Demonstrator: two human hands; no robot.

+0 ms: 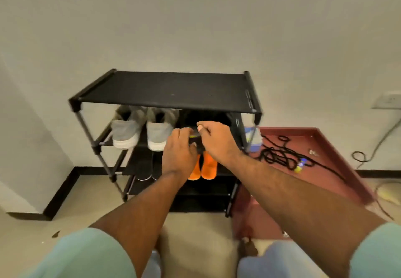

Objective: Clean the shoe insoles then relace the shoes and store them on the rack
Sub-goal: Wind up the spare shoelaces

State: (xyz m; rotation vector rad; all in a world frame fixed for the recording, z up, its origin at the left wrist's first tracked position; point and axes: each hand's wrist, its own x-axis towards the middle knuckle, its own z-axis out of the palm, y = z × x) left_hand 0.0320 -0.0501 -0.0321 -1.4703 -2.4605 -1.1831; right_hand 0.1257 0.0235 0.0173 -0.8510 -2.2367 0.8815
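Both hands, left hand, right hand, gripping black shoe at rack

One head-worn wide-angle camera looks forward and down from above the person's forearms. It faces the front of the rack, which stands near and centred against the wall, with floor below.

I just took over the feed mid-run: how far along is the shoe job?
Looks late-stage. Done: a grey pair sits on the rack's second shelf. In hand: left hand and right hand both grip a dark shoe at that shelf; whether it is laced is hidden. Possibly left: black laces lie loose on the red surface beside the rack.
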